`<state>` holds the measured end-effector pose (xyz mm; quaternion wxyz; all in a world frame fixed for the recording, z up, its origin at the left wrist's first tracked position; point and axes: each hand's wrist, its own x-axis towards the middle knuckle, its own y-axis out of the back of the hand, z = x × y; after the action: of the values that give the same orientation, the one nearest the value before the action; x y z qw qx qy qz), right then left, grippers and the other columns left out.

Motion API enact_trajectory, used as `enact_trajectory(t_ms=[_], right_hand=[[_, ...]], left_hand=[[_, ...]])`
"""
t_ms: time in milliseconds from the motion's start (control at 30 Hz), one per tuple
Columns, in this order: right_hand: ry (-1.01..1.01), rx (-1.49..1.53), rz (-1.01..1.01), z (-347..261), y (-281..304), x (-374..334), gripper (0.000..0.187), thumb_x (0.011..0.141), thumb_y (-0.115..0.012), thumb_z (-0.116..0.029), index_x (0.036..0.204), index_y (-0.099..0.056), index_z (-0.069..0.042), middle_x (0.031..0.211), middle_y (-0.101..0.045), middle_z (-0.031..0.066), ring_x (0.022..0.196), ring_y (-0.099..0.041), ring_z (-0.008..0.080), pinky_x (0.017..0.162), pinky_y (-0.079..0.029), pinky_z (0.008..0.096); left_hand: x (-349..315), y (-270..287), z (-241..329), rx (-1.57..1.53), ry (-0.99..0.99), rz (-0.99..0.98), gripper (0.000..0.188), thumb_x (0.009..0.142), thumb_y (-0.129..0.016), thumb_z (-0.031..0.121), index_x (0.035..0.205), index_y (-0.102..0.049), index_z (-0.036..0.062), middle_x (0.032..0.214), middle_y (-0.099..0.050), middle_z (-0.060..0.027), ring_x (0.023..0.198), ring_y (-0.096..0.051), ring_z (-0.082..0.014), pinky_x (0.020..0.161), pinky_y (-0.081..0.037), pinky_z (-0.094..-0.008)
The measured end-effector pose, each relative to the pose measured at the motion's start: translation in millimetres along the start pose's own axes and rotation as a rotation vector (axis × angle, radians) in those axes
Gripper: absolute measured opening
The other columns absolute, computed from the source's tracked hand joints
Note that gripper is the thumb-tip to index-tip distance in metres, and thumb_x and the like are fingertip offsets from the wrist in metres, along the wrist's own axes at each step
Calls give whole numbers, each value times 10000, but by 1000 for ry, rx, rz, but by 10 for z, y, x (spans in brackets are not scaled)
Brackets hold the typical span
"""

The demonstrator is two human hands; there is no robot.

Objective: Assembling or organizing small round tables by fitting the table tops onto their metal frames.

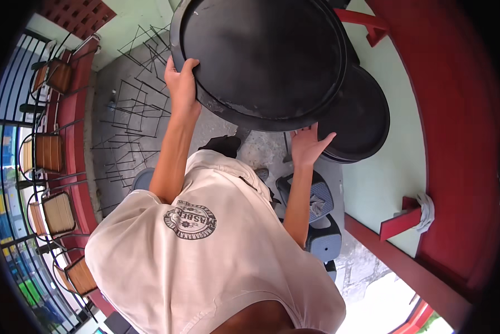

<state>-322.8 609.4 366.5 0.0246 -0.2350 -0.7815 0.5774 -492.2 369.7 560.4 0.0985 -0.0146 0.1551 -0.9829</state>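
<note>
A large round black tabletop (266, 61) with a raised rim fills the top of the view. My left hand (182, 86) grips its left edge, thumb over the rim and fingers partly behind. By the near right edge, my right hand (308, 146) is open, palm showing and thumb stretched outward. Its fingertips reach to the rim and are partly hidden there; whether they bear weight I cannot tell. Just right of that hand lies another round black top (358, 114), apparently stacked on more, partly covered by the held one.
Thin black metal frames (133, 106) crowd the floor at left. Wooden-seated chairs (49, 153) line the red ledge there. Plastic stools (322, 236) stand beside my right forearm. A red bracket (400, 222) with a grey cloth (425, 212) juts from the right wall.
</note>
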Motion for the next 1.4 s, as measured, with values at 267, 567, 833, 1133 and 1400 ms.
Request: enact_trajectory(t_ms=[267,567,833,1133,1400], right_hand=[[-282,-457,-87,896,-402,550,560,1059,-511,-422,1560,-367,-216,1514,-448,112,1395,-417,284,1158,-320,459],[-1114,-432,32,2103,-193,1702,499,999,-614,-457,1288,-527,-59,1357,-568,179,1302,-533,336,1118,-421,475],[-1111,-486,223,3341,-496,2662,671,938,-566,-657,1244,-504,-63,1325,-575,176,1255,-546,356,1118,-379,555],[-1059,-380,243,4004,-969,3367,796,929,-547,-683,1309,-447,8,1415,-482,279,1370,-449,435,1184,-315,592],[-1233,-454,211,4634,-847,4503,738,965,-562,-595,1391,-455,-1,1401,-545,236,1356,-491,409,1184,-340,555]], left_hand=[[105,1253,-97,41,-92,350,182,827,-588,-28,1005,-627,-26,840,-659,-9,713,-585,-88,650,-485,-250],[772,1738,-363,416,-294,456,136,816,-592,11,930,-611,-61,699,-588,-156,685,-464,-80,609,-446,-316],[1788,1847,-206,450,-247,185,135,817,-629,18,932,-632,-52,727,-568,-232,585,-481,-221,557,-431,-360],[2692,1979,-367,392,-324,212,115,788,-627,-17,888,-629,-73,788,-593,-218,566,-501,-349,536,-415,-360],[3776,2034,-499,514,-120,664,167,921,-687,56,858,-610,-78,662,-544,-164,641,-463,-70,568,-431,-317]])
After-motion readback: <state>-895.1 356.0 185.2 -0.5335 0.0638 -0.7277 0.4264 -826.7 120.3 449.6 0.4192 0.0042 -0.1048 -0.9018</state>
